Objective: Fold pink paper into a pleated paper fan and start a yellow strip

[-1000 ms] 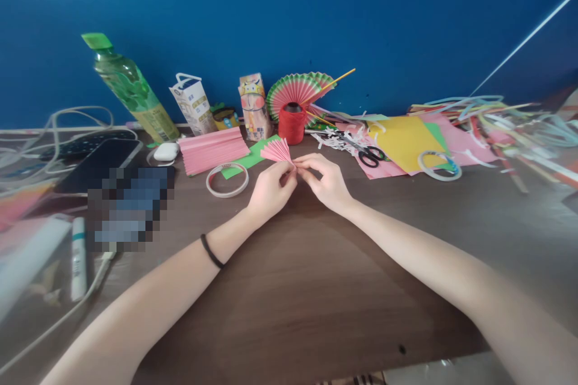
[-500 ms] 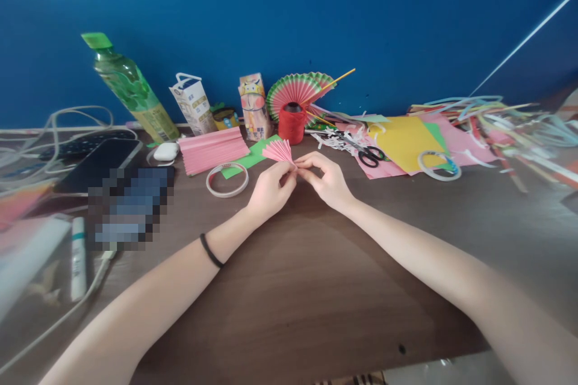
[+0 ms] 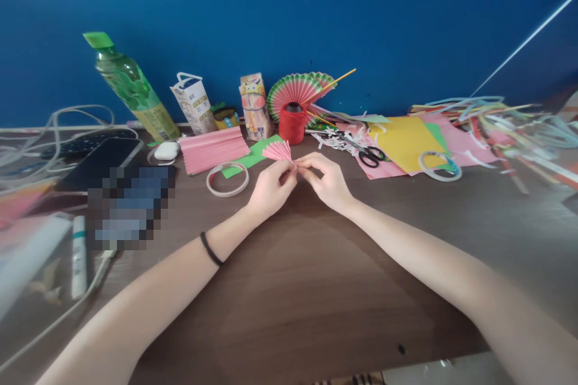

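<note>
A small pleated pink paper fan (image 3: pixel 279 150) sits between my hands, its folds spread toward the upper left and gathered to a point at the fingertips. My left hand (image 3: pixel 272 187) is closed on the gathered end. From the other side, my right hand (image 3: pixel 326 178) pinches the same end with thumb and fingers; the tip itself is hidden by the fingers. Left of the fan lie a pleated pink sheet (image 3: pixel 214 150) and a green paper piece (image 3: pixel 256 156). A roll of tape (image 3: pixel 227 179) lies beside my left hand. Behind the hands stands a red thread spool (image 3: pixel 292 125).
A pink-green folded fan (image 3: pixel 293 91) leans at the wall behind the spool. Black-handled scissors (image 3: pixel 372 156), yellow paper (image 3: pixel 400 139) and another tape roll (image 3: pixel 439 166) lie right. A green bottle (image 3: pixel 135 90), cartons, phones and a marker (image 3: pixel 79 257) occupy the left.
</note>
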